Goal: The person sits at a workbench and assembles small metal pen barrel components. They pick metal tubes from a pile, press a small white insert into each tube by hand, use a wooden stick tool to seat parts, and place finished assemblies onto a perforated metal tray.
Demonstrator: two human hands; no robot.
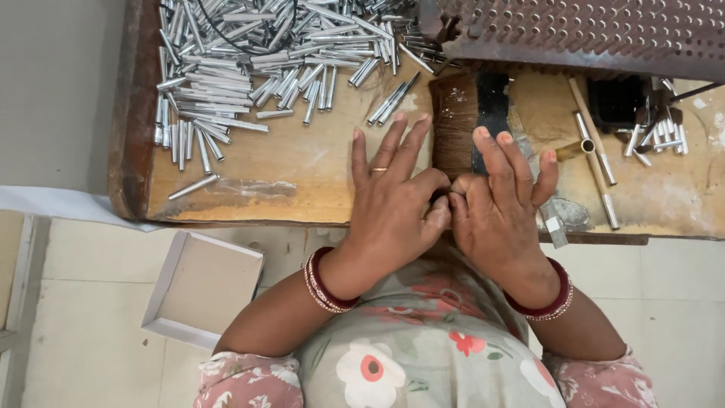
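Fingers splayed, thumbs and forefingers of left hand [393, 200] and right hand [495, 204] pinched together at bench [302, 174] front edge; pinched item hidden. Paintbrush [468, 113] just beyond; metal tubes [242, 68] heaped at rear left corner.

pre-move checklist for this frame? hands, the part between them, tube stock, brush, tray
1. Left hand and right hand both in view: ok.
2. Thumbs and forefingers meet over a small part: hidden, cannot tell what.
3. Metal tubes heaped on the wooden board, beyond the left hand: ok.
4. Brush lies behind the hands, untouched: ok.
5. Perforated tray at top right, contents: cannot tell.
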